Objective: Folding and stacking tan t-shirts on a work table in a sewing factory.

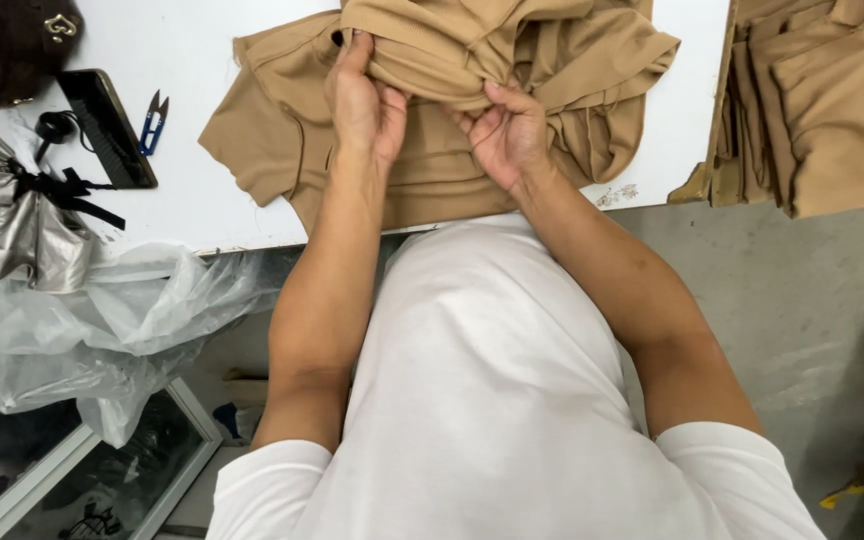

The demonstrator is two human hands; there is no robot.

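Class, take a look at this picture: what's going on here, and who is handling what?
A person in a white T-shirt stands at a white table and grips a bunched tan garment with both hands. The left hand pinches a fold near its upper edge, while the right hand holds the cloth from beneath. Left of the garment lie blue thread snips and a dark phone. A stack of tan fabric pieces sits to the right, and clear plastic bags hang off the table's near edge.

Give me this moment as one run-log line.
left hand: gripping folded tan cloth garment | right hand: gripping same garment | surface: white table | nearby: blue thread snips, stacked tan cloth pieces
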